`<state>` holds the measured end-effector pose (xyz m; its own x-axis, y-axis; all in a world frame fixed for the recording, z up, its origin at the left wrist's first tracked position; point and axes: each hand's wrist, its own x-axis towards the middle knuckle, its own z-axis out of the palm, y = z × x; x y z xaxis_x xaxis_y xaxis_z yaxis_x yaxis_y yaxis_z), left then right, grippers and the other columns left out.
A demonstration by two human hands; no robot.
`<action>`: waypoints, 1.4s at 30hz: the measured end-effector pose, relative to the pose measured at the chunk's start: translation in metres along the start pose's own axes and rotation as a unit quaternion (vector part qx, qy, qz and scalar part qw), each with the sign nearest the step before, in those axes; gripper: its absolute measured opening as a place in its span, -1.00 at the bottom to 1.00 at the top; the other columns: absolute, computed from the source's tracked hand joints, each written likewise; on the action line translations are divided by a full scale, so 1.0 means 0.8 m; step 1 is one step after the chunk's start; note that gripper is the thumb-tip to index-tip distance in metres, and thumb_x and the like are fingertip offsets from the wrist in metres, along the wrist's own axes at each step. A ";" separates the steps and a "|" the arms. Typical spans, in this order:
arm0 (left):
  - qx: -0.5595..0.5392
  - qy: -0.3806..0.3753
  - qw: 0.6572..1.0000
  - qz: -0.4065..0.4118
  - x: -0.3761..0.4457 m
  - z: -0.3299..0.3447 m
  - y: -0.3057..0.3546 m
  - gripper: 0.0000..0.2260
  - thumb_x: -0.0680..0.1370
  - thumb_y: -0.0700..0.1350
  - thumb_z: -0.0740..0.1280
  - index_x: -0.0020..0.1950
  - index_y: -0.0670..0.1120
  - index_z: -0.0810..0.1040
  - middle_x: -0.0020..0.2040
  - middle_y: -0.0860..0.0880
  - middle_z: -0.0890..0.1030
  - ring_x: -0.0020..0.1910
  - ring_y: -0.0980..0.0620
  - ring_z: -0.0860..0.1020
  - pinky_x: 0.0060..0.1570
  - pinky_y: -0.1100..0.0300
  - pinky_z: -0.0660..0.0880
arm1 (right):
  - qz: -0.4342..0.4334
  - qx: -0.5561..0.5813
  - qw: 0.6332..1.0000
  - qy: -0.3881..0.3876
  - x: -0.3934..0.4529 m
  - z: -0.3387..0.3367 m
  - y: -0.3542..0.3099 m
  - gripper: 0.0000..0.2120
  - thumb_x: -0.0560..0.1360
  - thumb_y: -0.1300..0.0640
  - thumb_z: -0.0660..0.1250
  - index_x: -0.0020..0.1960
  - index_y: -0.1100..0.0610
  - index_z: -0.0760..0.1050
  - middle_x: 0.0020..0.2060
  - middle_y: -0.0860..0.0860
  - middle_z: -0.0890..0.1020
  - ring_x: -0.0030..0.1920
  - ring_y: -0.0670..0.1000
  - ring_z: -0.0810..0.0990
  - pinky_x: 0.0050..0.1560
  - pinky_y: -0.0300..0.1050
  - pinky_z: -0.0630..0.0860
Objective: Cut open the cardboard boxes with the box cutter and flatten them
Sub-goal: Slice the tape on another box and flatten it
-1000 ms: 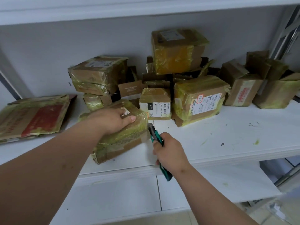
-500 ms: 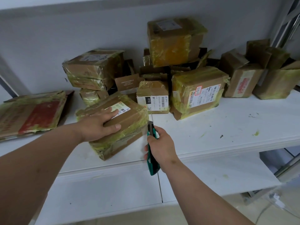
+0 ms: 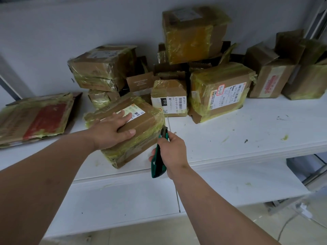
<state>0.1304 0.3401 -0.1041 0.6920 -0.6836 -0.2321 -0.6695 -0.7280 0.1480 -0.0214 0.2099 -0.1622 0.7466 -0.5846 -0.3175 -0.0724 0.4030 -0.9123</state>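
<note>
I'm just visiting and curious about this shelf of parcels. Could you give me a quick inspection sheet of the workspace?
Surface: white shelf, scuffed, with greenish tape scraps and dark specks.
Job's things: taped box near the front edge, label facing up; green box cutter at its right end; flattened box lying at the left.
Clutter: pile of taped boxes against the back wall, some already torn open.
Hands: left hand presses flat on the taped box; right hand grips the box cutter.
Cables: a thin cord on the floor, lower right.
Surroundings: grey wall, a lower white shelf, metal frame at the right.
</note>
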 end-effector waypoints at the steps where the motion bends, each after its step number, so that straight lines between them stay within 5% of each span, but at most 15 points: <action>1: 0.003 0.001 1.000 0.000 0.001 0.001 -0.001 -0.27 0.46 0.45 0.03 0.57 0.24 -0.04 0.61 0.12 -0.08 0.58 0.09 -0.12 0.53 -0.11 -0.14 | -0.003 -0.001 1.000 0.003 0.000 0.002 0.003 -0.79 0.57 0.34 0.15 0.04 0.16 0.54 -0.39 0.17 0.51 -0.50 0.07 0.49 -0.43 -0.08 0.57; 11: -0.011 -0.006 1.000 0.001 0.003 0.001 -0.002 -0.20 0.36 0.45 -0.04 0.57 0.24 -0.07 0.61 0.14 -0.10 0.58 0.07 -0.13 0.52 -0.12 -0.15 | 0.021 -0.068 0.994 -0.083 -0.019 0.031 0.025 -0.82 0.56 0.32 0.15 0.09 0.22 0.49 -0.38 0.19 0.53 -0.53 0.11 0.50 -0.46 -0.10 0.54; 17: -0.028 0.020 0.999 -0.011 0.000 -0.001 0.012 -0.31 0.55 0.33 0.14 0.59 0.17 -0.03 0.61 0.09 -0.04 0.58 0.05 -0.06 0.53 -0.11 -0.07 | 0.031 -0.100 0.977 -0.184 -0.047 0.030 0.030 -0.69 0.57 0.33 0.16 0.07 -0.04 0.51 -0.32 0.23 0.53 -0.54 0.06 0.50 -0.49 -0.20 0.49; 21: -0.218 -0.068 0.974 -0.013 -0.024 -0.032 -0.005 -0.22 0.45 0.06 0.49 0.55 0.21 0.13 0.57 0.16 0.09 0.53 0.06 0.15 0.42 0.13 0.22 | 0.028 -0.144 0.974 -0.174 -0.029 0.013 0.013 -0.65 0.60 0.29 0.22 0.33 0.03 0.48 -0.33 0.20 0.58 -0.55 0.06 0.52 -0.49 -0.21 0.49; 24: -0.134 -0.146 0.980 0.004 -0.038 -0.052 -0.023 -0.13 0.42 -0.10 0.55 0.54 0.30 0.11 0.50 0.33 0.01 0.52 0.15 0.05 0.37 0.23 0.17 | 0.023 -0.147 0.975 -0.164 -0.014 0.009 0.005 -0.60 0.62 0.25 0.23 0.44 0.05 0.40 -0.41 0.15 0.59 -0.54 0.08 0.53 -0.47 -0.20 0.50; 31: 0.004 -0.121 0.992 0.043 -0.032 -0.043 -0.029 -0.19 0.23 0.49 0.25 0.41 0.49 -0.03 0.54 0.33 -0.10 0.56 0.17 -0.03 0.42 0.22 0.00 | 0.051 -0.134 0.970 -0.197 -0.009 0.012 0.011 -0.57 0.63 0.24 0.22 0.47 0.02 0.38 -0.42 0.14 0.58 -0.51 0.10 0.55 -0.39 -0.16 0.52; 36: -0.013 -0.081 0.996 0.045 -0.029 -0.033 -0.032 -0.31 0.46 0.25 0.34 0.47 0.43 0.02 0.55 0.32 -0.08 0.56 0.18 -0.05 0.48 0.17 -0.02 | 0.060 -0.121 0.964 -0.230 -0.026 0.010 0.017 -0.57 0.61 0.30 0.20 0.45 0.07 0.41 -0.40 0.18 0.55 -0.53 0.07 0.52 -0.43 -0.18 0.50; 42: -0.034 -0.051 0.998 0.026 -0.030 -0.031 -0.021 -0.25 0.31 0.37 0.27 0.47 0.42 0.08 0.56 0.31 -0.02 0.56 0.14 0.02 0.49 0.13 0.05 | 0.050 -0.147 0.955 -0.252 -0.040 0.003 0.021 -0.54 0.59 0.33 0.19 0.44 0.03 0.42 -0.38 0.18 0.53 -0.57 0.00 0.51 -0.48 -0.25 0.47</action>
<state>0.1318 0.3675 -0.0776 0.6236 -0.7141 -0.3182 -0.6813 -0.6960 0.2268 -0.0451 0.2374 -0.1669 0.9442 -0.1104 -0.3102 -0.2877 0.1811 -0.9404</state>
